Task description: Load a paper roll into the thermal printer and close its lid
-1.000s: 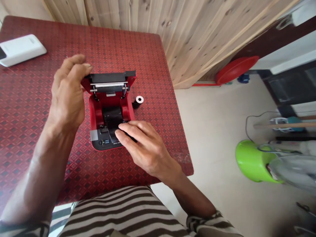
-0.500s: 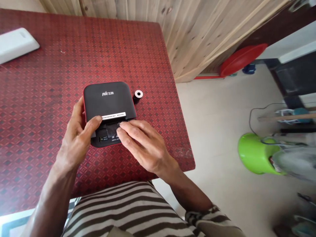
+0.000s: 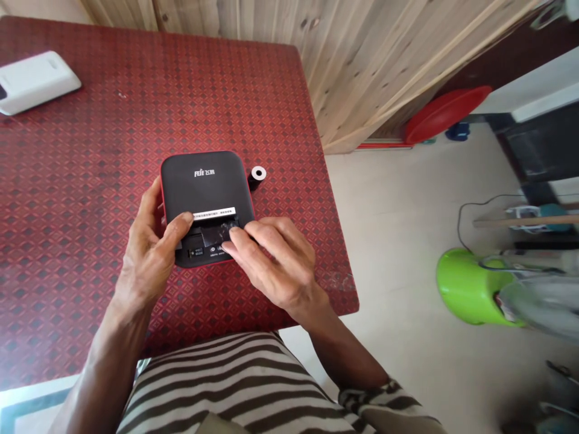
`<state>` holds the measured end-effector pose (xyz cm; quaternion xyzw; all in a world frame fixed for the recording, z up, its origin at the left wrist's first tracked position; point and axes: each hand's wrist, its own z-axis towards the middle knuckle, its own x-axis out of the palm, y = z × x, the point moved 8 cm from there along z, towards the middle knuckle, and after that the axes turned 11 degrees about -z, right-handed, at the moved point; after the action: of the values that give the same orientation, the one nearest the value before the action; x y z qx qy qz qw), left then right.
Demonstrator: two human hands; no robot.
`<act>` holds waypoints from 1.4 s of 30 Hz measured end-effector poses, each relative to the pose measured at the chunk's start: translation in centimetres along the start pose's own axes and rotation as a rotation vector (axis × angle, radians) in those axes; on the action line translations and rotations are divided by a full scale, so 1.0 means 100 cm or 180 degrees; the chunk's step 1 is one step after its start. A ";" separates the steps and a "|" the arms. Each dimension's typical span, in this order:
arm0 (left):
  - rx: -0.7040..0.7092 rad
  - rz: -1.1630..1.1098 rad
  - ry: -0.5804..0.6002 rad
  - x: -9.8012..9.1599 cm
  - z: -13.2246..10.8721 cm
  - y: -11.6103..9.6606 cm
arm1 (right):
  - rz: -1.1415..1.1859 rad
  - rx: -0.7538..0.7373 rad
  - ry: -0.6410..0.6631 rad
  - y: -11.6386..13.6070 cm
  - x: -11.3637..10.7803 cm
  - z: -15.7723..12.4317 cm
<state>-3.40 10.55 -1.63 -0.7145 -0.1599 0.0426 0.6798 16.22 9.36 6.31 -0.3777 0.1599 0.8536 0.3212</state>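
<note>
A flat black device (image 3: 203, 188) with red edges and a white logo lies on the red patterned table (image 3: 113, 132). My left hand (image 3: 151, 250) grips its left side, thumb on top and fingers round the edge. Near its front, below a white label strip (image 3: 213, 214), is an open recess with a small card (image 3: 196, 252) at its left. My right hand (image 3: 275, 262) is closed, thumb and fingertips pinching the right end of a thin black rectangular piece (image 3: 216, 233) in the recess. Whether it is a battery or a cover, I cannot tell.
A small dark cylinder with a white ringed end (image 3: 257, 175) stands just right of the device. A white power bank-like object (image 3: 38, 81) lies at the far left. Beyond the table's right edge, a lime green stool or bucket (image 3: 470, 286) and a red basin (image 3: 446, 114) sit on the floor.
The view has shifted slightly, and the device with both hands appears a little further right. My right fingers have shifted slightly rightward along the black piece, uncovering more of it.
</note>
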 end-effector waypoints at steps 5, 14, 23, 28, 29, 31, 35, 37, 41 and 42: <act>-0.0044 -0.0210 -0.0067 -0.011 -0.024 0.001 | 0.0284 0.0894 -0.0030 -0.025 -0.001 -0.023; 0.0077 -0.0093 -0.0144 -0.017 -0.035 0.002 | 0.0995 0.1450 0.0199 -0.025 0.018 -0.044; 0.0104 0.0003 -0.0392 -0.012 -0.037 0.001 | 0.0887 0.1680 0.0256 -0.026 0.026 -0.053; 0.0174 0.0134 -0.0418 -0.010 -0.037 0.001 | 0.0899 0.1781 0.0215 -0.025 0.030 -0.058; 0.0186 0.0140 -0.0428 -0.011 -0.037 0.001 | 0.0921 0.1790 0.0206 -0.025 0.030 -0.058; 0.0191 0.0169 -0.0439 -0.012 -0.038 0.003 | 0.0968 0.1814 0.0214 -0.030 0.028 -0.056; 0.0309 0.0306 -0.0283 -0.017 -0.036 0.005 | 0.0905 0.1747 0.0102 -0.047 0.015 -0.035; 0.0440 0.0335 -0.0161 -0.019 -0.034 0.005 | 0.0808 0.1391 0.0121 -0.048 0.013 -0.008; 0.0734 0.0433 -0.0081 -0.020 -0.030 0.005 | 0.0423 0.0299 0.1253 -0.026 0.047 0.052; 0.0785 0.0440 -0.0091 -0.020 -0.030 0.005 | 0.0306 0.0075 0.1661 -0.019 0.061 0.062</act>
<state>-4.37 7.09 -2.23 -0.6342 -0.1136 0.1189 0.7555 11.01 16.56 5.79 -0.5731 0.2651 0.7397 0.2326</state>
